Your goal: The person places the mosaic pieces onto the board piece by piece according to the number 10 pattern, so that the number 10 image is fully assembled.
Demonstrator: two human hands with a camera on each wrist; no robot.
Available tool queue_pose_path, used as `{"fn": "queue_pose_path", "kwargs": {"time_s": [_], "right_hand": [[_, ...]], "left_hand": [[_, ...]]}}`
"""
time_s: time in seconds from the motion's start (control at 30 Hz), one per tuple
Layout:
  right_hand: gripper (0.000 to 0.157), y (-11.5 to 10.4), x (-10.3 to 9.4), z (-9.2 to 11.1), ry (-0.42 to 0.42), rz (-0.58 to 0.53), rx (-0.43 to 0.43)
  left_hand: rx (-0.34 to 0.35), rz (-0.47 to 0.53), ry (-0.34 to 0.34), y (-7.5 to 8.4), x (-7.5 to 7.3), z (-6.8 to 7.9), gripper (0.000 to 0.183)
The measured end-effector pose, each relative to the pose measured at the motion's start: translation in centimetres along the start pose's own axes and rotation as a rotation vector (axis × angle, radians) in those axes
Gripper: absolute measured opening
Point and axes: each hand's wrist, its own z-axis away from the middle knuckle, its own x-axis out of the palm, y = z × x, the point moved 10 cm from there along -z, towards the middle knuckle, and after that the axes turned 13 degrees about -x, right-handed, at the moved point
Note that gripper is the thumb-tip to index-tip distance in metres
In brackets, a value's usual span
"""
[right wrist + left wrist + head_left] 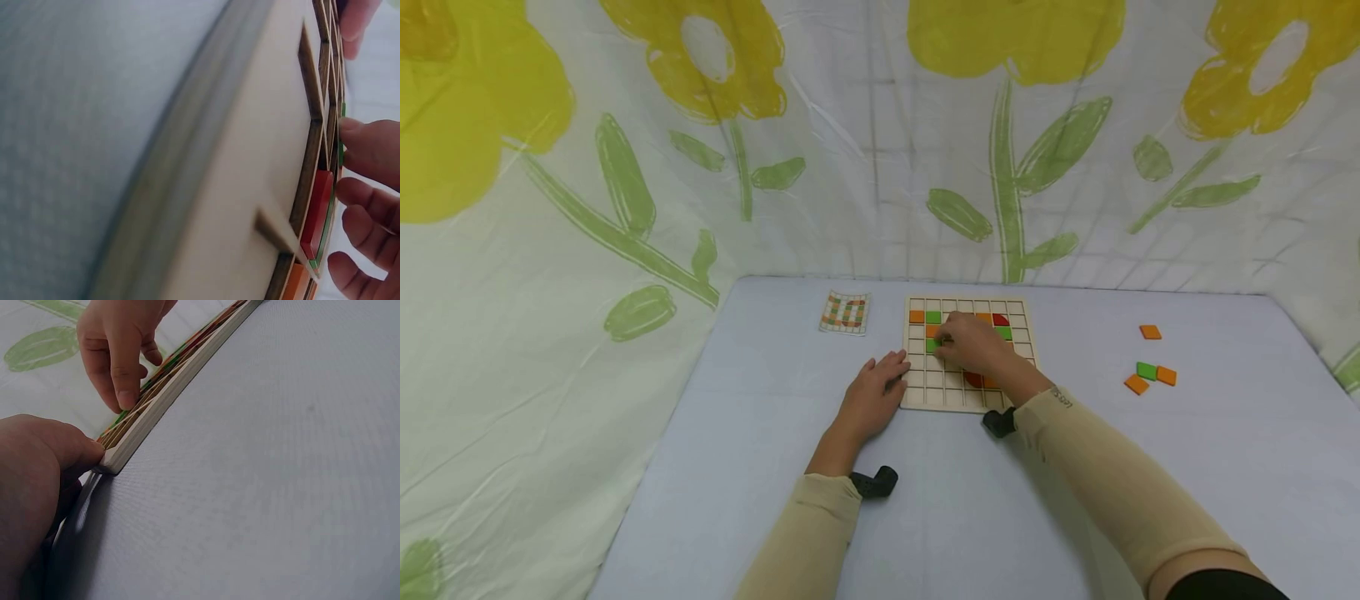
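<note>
A wooden grid board [934, 396] lies on the table with orange, green and red tiles in several of its cells. Over its left half is my right hand [976, 343], fingers bent downward, fingertips right at a green tile [931, 346] set in the grid. No piece shows between its thumb and fingers in the left wrist view. My left hand [872, 398] rests on the table, its fingers loosely spread against the board's left edge; the thumb [84, 450] touches the corner. A red tile [317, 206] sits in a cell under my right hand, which hides several cells from above.
A small patterned card [845, 313] lies left of the board, showing a coloured grid. To the right are loose tiles: an orange one [1150, 332] farther back, and a green one [1146, 371] grouped with two orange ones. A flower-printed curtain [820, 217] hangs behind the table.
</note>
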Motion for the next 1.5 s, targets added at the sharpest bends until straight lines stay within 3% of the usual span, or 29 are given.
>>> {"fn": "queue_pose_path", "kwargs": {"time_s": [0.27, 0.43, 0.77, 0.9, 1.07, 1.17, 1.23, 1.33, 1.5], "right_hand": [[0.031, 1.2, -1.2, 1.2, 0.03, -0.087, 0.046], [0.036, 4.6, -3.2, 3.6, 0.078, -0.1, 0.118], [0.046, 14.9, -6.9, 11.5, 0.113, -0.054, 0.335], [0.055, 17.6, -7.4, 15.0, 0.069, -0.022, 0.397], [0.07, 20.7, -7.2, 19.3, -0.019, -0.029, 0.551], [0.068, 21.8, -7.1, 20.9, -0.049, -0.039, 0.621], [0.06, 22.1, -7.1, 21.2, -0.047, -0.041, 0.623], [0.045, 21.8, -7.1, 20.5, -0.014, -0.057, 0.554], [0.042, 19.9, -7.1, 19.1, 0.063, -0.156, 0.437]], "left_hand": [[0.011, -0.003, 0.001, 0.3, 0.0, 0.0, 0.038], [0.005, 0.006, 0.002, 0.4, -0.2, 0.1, 0.038], [-0.025, -0.003, -0.016, -0.1, 0.1, 0.0, 0.039], [-0.03, 0.006, -0.018, -0.2, 0.2, 0.1, 0.039], [-0.032, 0.0, -0.026, -0.3, 0.4, 0.1, 0.039], [-0.036, -0.002, -0.027, -0.4, 0.4, 0.0, 0.039], [-0.038, -0.005, -0.026, -0.5, 0.4, 0.0, 0.039], [-0.034, -0.005, -0.023, -0.5, 0.4, -0.1, 0.039], [-0.029, -0.01, -0.022, -0.4, 0.3, -0.2, 0.039]]}}
